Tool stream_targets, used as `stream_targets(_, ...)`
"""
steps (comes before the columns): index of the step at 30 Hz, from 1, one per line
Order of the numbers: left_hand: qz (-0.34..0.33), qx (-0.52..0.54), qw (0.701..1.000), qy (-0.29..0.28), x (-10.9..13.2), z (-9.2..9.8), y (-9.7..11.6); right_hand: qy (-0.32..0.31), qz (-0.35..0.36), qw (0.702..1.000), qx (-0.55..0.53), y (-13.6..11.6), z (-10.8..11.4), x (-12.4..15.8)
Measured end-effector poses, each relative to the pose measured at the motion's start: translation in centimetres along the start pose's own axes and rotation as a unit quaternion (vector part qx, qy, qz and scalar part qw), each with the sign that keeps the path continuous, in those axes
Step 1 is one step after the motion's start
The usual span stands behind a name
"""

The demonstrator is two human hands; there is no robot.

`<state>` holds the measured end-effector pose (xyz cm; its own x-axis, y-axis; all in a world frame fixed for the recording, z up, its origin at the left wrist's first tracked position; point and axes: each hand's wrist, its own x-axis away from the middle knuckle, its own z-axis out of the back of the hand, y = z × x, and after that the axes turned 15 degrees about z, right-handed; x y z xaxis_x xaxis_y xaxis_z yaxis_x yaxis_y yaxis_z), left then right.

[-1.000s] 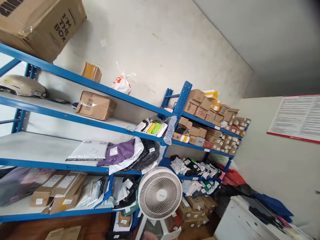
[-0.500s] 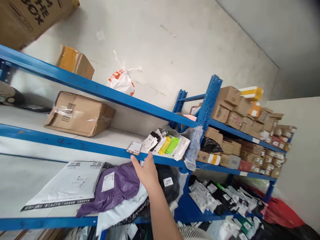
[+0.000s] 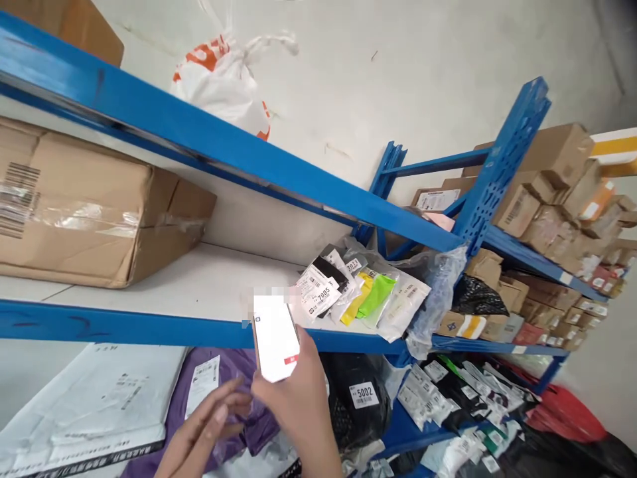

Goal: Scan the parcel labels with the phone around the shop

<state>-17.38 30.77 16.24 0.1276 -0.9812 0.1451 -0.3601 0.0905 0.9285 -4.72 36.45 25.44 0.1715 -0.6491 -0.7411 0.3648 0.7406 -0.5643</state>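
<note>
A smartphone (image 3: 275, 335) with a bright white screen is gripped along its lower part by my right hand (image 3: 293, 392). It is held tilted in front of the blue shelf edge. My left hand (image 3: 213, 418) is to the lower left of the phone, apart from it, fingers stretched out with nothing in them. Behind that hand lies a purple mailing bag (image 3: 172, 405) with a white label. A black parcel (image 3: 343, 382) labelled 5002 lies right of my right hand. Small labelled packets (image 3: 323, 285), among them a green packet (image 3: 377, 295), are piled on the shelf beyond the phone.
A taped cardboard box (image 3: 84, 219) stands on the middle shelf at left. A white and orange drawstring bag (image 3: 223, 93) sits above the upper blue beam (image 3: 199, 146). A white mailing bag (image 3: 109, 398) lies lower left. Another rack with small boxes (image 3: 552, 219) extends to the right.
My right hand has taken hold of the phone, which lay on the shelf edge, and lifted it. My left hand has come into view. The view has moved closer to the shelf.
</note>
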Motion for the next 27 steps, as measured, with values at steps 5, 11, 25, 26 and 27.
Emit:
stream_targets(5,0.036,0.022,0.998,-0.043,1.4,-0.8,1.1,0.029,-0.017,0.999,-0.029,1.2,-1.8,8.6)
stream_targets(11,0.066,0.004,0.995,-0.069,1.3,0.3,-2.8,0.006,-0.065,0.998,-0.025,3.6,-3.6,14.9)
stream_targets(25,0.241,0.16,0.957,0.022,0.8,1.4,-4.8,-0.015,-0.397,0.729,-0.558,5.5,-4.5,17.5)
stream_targets(26,0.24,0.175,0.954,0.022,0.7,1.4,-4.8,-0.019,-0.403,0.721,-0.564,5.2,-4.5,17.5)
stream_targets(27,0.237,0.187,0.953,0.025,0.6,1.3,-4.9,-0.024,-0.41,0.715,-0.565,5.0,-4.5,17.5)
